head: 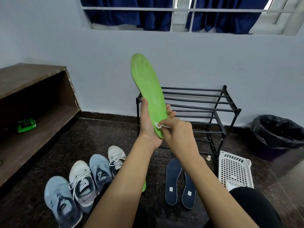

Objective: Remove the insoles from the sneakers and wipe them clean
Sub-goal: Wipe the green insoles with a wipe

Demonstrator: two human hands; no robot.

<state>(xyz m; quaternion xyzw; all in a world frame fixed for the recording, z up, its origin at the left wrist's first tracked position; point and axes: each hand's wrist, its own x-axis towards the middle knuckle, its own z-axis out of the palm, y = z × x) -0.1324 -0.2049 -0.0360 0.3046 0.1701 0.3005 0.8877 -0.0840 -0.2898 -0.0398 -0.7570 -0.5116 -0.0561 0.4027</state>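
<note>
Left hand grips the green insole by its heel, holding it upright in the air to expose its face, while the right hand pinches a white wipe against that heel end.

Down on the dark floor: four sneakers in a row left, two navy insoles side by side right, white basket just beside them, black rack behind, and a green sliver, maybe another insole.
</note>
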